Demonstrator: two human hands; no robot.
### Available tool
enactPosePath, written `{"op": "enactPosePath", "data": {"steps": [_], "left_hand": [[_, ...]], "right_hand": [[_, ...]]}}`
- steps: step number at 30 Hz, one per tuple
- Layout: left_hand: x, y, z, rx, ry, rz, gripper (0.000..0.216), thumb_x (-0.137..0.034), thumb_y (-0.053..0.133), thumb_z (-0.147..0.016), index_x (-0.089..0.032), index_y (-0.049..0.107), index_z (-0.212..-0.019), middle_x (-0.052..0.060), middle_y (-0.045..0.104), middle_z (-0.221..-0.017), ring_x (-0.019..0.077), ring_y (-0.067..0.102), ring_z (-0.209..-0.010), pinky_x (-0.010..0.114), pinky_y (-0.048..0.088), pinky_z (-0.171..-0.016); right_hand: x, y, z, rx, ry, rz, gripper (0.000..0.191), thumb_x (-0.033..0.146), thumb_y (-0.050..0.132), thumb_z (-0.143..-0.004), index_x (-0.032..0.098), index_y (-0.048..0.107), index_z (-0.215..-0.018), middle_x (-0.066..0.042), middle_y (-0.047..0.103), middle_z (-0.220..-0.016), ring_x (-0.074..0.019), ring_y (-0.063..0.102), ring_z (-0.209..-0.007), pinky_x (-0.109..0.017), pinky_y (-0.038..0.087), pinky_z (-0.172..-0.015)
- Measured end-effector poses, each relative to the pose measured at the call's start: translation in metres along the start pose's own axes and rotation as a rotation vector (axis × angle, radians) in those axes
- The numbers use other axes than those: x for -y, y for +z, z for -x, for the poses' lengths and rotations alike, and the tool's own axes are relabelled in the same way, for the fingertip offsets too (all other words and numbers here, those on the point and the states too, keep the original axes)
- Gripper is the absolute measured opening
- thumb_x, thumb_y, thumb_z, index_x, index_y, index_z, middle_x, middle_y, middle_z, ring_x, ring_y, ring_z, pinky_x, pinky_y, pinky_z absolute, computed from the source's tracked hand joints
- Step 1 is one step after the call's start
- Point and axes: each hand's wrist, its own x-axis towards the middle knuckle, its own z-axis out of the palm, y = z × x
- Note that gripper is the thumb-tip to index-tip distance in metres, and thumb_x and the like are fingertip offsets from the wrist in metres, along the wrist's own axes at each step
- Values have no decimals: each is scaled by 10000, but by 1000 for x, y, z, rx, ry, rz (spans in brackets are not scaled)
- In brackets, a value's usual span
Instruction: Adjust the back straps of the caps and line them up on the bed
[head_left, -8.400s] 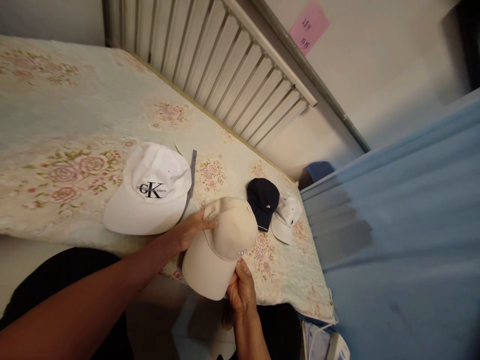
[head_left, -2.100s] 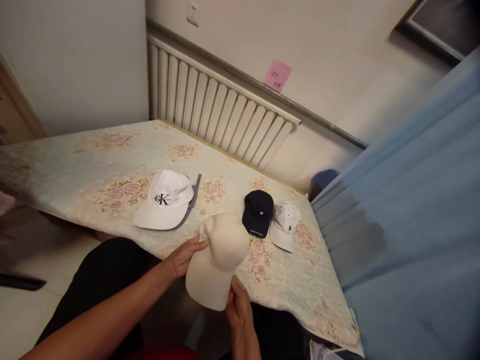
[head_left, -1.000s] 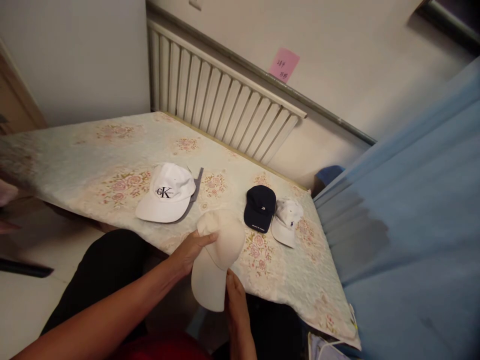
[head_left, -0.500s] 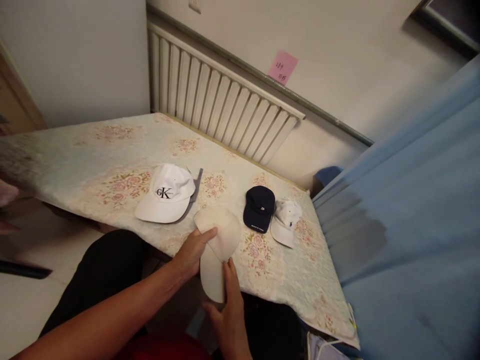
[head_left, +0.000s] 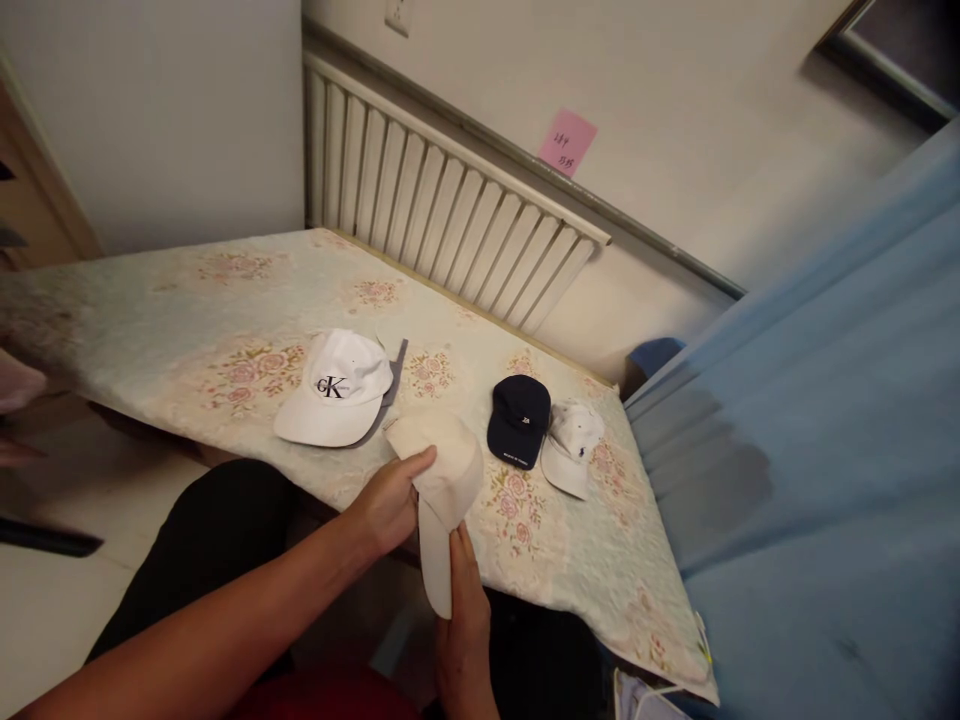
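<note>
A cream baseball cap [head_left: 442, 465] is held up over the near edge of the table, its brim pointing down and tilted edge-on. My left hand [head_left: 390, 505] grips its left side, thumb lying across the crown. Along the right edge of the brim lies my right hand [head_left: 466, 610], fingertips touching where brim meets crown; its thumb is hidden. To the left, a white cap with black "CK" lettering [head_left: 341, 390] sits on the table, partly covering a grey cap [head_left: 382, 420]. A navy cap [head_left: 519, 420] and a white cap with a small dark logo [head_left: 576, 450] rest side by side on the right.
The table's floral cover [head_left: 300, 270] runs back to a radiator [head_left: 450, 200]. A blue curtain [head_left: 810, 420] hangs along the right side. Pink paper [head_left: 568, 142] is stuck on the wall. Part of another person [head_left: 21, 385] shows at the left edge.
The cream cap has turned in my hands, so its brim now shows narrower and edge-on. My right hand's fingers have straightened and come flat against the brim.
</note>
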Motion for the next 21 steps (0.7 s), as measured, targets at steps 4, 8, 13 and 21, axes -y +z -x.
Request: {"op": "enactPosePath", "data": {"steps": [4, 8, 13, 21], "left_hand": [[14, 3, 3, 14, 46, 18, 262, -169, 570, -851, -73, 630, -1087, 138, 734, -933, 252, 691, -878, 345, 543, -802], [29, 7, 10, 87, 30, 22, 234, -166, 568, -848, -93, 648, -1056, 115, 739, -912, 254, 679, -940, 331, 539, -814], [25, 18, 14, 106, 52, 51, 230, -191, 568, -851, -133, 650, -1058, 92, 734, -968, 251, 666, -970, 335, 547, -810], [3, 20, 5, -20, 106, 141, 321, -134, 553, -856, -102, 597, -1172, 128, 706, -1068, 234, 673, -964, 339, 542, -869]], "right_hand": [[5, -1, -4, 2, 57, -60, 639, 75, 400, -851, 187, 269, -1467, -132, 424, -1461, -262, 406, -1344, -491, 431, -1047], [8, 2, -5, -33, 180, -4, 617, 146, 479, -866, 173, 297, -1455, -159, 440, -1445, -279, 444, -1317, -490, 455, -1024], [7, 9, -6, -120, 119, 85, 560, 167, 401, -925, 177, 264, -1468, -178, 412, -1459, -287, 427, -1328, -520, 451, -1021], [-11, 17, 1, -103, 59, 86, 631, 38, 308, -887, 200, 198, -1487, -152, 342, -1506, -273, 360, -1372, -536, 412, -1046]]}}
